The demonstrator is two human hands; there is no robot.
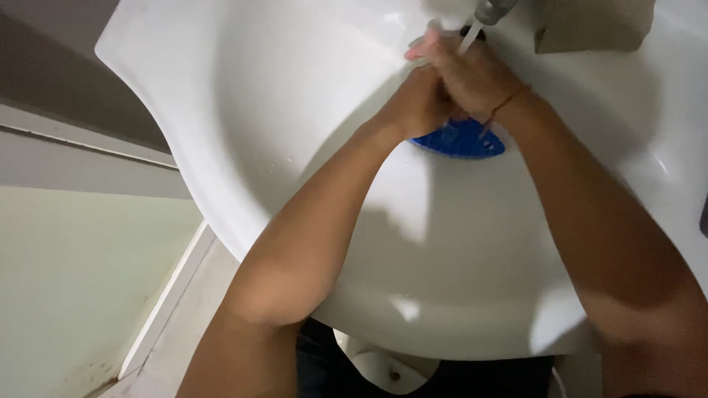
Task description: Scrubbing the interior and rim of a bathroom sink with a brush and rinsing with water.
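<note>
Reaching out from the near edge of the view, both forearms are crossing over the white sink and meeting at its far side. Nearest the camera, under the sink's front rim, a pale pedestal is showing between dark clothing. To the left, a strip of floor is running beside a greenish wall.

Farther in, a blue drain screen is lying in the bottom of the basin, its far edge hidden by the hands. Just above it, the left hand is pressing against the right hand, fingers curled together around one another, holding nothing else that can be seen. A thin cord bracelet is sitting on the right wrist.

Beyond the hands, a thin stream of water is falling from a metal tap onto them. Right of the tap, a brown boxy thing is resting on the sink's rim; what it is cannot be told. A dark thing is cutting in at the right edge.
</note>
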